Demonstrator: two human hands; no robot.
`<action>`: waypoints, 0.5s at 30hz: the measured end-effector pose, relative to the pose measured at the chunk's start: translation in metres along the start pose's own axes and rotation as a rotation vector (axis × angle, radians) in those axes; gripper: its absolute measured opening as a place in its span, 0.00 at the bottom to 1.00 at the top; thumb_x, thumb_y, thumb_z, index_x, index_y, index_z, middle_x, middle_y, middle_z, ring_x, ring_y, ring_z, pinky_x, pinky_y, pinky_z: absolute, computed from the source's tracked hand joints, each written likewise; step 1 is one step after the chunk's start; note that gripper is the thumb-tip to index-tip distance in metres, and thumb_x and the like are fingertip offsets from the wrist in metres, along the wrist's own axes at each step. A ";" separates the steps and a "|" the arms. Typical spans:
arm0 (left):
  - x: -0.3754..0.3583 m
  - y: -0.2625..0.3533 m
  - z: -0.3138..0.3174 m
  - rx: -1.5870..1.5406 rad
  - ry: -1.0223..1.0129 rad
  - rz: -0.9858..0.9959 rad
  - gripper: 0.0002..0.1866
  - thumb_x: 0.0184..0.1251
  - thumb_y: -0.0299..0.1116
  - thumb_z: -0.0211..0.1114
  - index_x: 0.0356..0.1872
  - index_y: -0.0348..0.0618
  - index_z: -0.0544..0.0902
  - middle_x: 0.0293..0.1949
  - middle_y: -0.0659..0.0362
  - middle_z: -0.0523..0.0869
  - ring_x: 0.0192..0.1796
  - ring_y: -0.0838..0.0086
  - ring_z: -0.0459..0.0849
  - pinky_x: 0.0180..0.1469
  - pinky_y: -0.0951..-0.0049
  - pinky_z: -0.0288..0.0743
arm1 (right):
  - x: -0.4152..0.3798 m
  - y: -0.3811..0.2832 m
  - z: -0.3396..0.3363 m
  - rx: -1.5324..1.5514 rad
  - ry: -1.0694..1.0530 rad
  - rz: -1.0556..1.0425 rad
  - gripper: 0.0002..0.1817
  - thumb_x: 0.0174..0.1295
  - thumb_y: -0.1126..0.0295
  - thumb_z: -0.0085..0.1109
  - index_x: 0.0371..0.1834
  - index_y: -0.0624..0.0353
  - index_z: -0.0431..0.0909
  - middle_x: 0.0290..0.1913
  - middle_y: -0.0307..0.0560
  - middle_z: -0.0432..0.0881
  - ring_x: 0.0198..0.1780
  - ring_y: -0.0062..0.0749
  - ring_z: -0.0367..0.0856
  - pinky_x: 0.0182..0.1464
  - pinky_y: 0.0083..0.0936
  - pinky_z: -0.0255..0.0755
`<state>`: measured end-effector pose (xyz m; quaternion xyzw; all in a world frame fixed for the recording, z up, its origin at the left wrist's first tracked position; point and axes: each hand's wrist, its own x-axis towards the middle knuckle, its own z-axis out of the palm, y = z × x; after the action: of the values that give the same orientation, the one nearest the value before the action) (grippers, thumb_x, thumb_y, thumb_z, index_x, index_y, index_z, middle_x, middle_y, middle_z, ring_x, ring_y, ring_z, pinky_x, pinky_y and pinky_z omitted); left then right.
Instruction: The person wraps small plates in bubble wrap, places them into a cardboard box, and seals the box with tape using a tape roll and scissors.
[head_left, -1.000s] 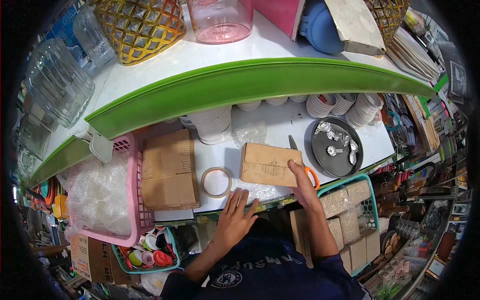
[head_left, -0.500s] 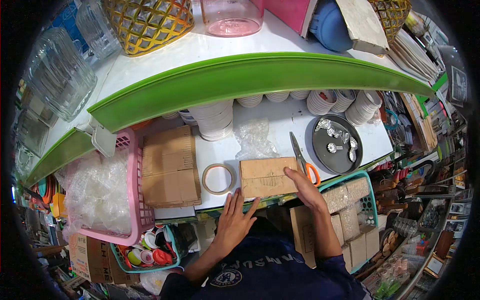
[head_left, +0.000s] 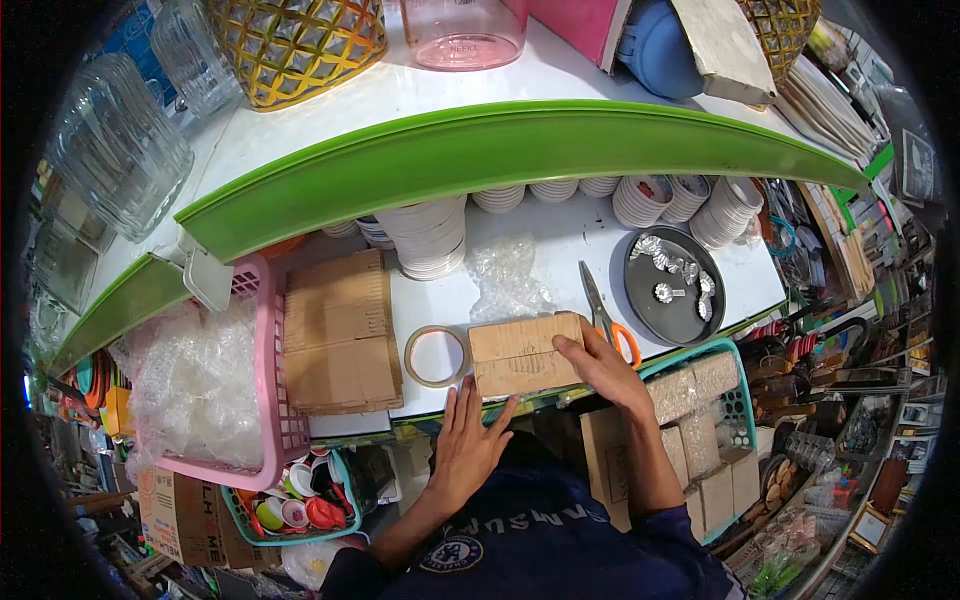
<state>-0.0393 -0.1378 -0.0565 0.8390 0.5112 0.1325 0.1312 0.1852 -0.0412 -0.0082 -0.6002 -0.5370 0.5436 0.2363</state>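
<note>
Cardboard box [head_left: 522, 355] sits at the front edge of our white counter [head_left: 570, 240], just right of a roll of tape [head_left: 437, 356], which it nearly touches. We press our right hand [head_left: 600, 365] onto the box's right end, fingers bent over its top and side in a loose grip. Our left hand [head_left: 468, 440] lies flat at the counter's edge just below the box, fingers spread and straight, holding nothing; the fingertips [head_left: 505, 405] reach the box's lower edge. Orange-handled scissors [head_left: 605, 320] lie just beyond our right hand, partly hidden by it. A crumpled clear bag [head_left: 508, 280] rests behind the box. A dark round tray [head_left: 640, 290] with small foil cups stands to the right, and folded cardboard sheets [head_left: 340, 335] to the left beside a pink basket [head_left: 265, 370].
</note>
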 end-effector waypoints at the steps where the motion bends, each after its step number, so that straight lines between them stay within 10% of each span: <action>1: 0.000 0.000 0.000 -0.003 0.006 0.001 0.32 0.68 0.42 0.64 0.73 0.58 0.66 0.67 0.34 0.63 0.74 0.42 0.59 0.76 0.45 0.47 | 0.002 0.002 -0.002 -0.085 0.009 0.023 0.41 0.68 0.43 0.53 0.75 0.61 0.59 0.57 0.65 0.79 0.56 0.47 0.81 0.59 0.36 0.72; 15: -0.002 0.006 -0.029 -0.112 0.080 -0.010 0.26 0.64 0.37 0.68 0.65 0.51 0.77 0.65 0.36 0.67 0.71 0.43 0.63 0.72 0.52 0.59 | -0.009 -0.022 -0.014 -0.380 0.264 -0.143 0.35 0.63 0.44 0.60 0.60 0.64 0.77 0.42 0.61 0.85 0.43 0.46 0.86 0.48 0.36 0.77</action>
<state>-0.0456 -0.1394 -0.0277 0.8218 0.5120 0.1937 0.1583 0.1911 -0.0387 0.0186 -0.6603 -0.6353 0.3315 0.2248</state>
